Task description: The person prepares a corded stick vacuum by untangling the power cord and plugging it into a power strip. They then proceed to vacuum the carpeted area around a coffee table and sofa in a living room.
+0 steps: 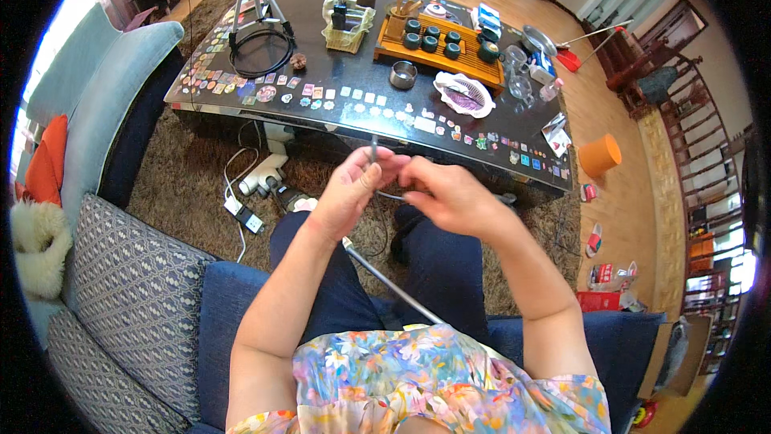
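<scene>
My left hand [349,187] is raised above my knees, its thumb and fingers closed on a thin grey rod-like piece [374,148] that points towards the table. Just beside it is my right hand [452,196], blurred, with fingers curled near the left fingertips. Whether it grips anything cannot be made out. A thin pale cord [390,195] shows between the hands, its ends hidden. Below them a metal tube [394,283] with a pale fitting at its far end slants across my lap towards my shirt.
Ahead stands a dark low table [325,78] edged with stickers. It bears a wooden tea tray [482,66] with several cups, a metal bowl [403,75], a white basket [464,94] and a tripod [260,6]. A power strip [247,217] and vacuum cleaner [265,175] lie on the rug.
</scene>
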Motion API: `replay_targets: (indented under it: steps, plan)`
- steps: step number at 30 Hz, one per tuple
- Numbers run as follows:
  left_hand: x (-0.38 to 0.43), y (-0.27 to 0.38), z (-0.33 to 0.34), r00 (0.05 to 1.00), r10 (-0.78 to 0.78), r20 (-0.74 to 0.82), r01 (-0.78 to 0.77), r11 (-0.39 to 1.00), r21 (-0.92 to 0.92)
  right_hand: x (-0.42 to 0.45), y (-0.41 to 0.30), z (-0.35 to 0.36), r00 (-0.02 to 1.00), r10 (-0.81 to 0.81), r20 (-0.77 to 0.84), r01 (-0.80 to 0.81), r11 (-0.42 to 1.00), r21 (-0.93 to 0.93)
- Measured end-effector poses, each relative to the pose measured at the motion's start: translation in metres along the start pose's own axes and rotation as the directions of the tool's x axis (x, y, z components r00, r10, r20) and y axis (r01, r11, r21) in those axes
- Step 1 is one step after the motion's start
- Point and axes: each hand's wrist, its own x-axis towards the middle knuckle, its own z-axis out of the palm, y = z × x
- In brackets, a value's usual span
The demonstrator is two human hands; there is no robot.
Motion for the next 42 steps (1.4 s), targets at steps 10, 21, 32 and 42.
replay_targets:
  steps: [10, 21, 32, 42]
  plan:
    - [-0.033, 0.092, -0.092, 0.89, 0.025, -0.456, -0.224, 0.894, -0.388, -0.065, 0.102, -0.047, 0.925, 0.349, -0.152, -0.353, 0.936, -0.001]
    - [-0.004, 0.065, -0.062, 0.942, 0.152, -0.298, -0.281, 0.844, -0.457, -0.153, 0.09, -0.115, 0.821, 0.493, -0.287, -0.567, 0.766, -0.304]
    - [-0.011, 0.001, 0.073, 0.918, -0.392, 0.067, 0.28, 0.757, 0.59, -0.051, 0.031, -0.023, 0.9, 0.313, -0.305, -0.386, 0.896, -0.221]
    - [-0.018, 0.091, -0.129, 0.944, 0.229, -0.239, -0.33, 0.694, -0.639, -0.214, 0.173, -0.067, 0.652, 0.639, -0.407, -0.756, 0.585, -0.293]
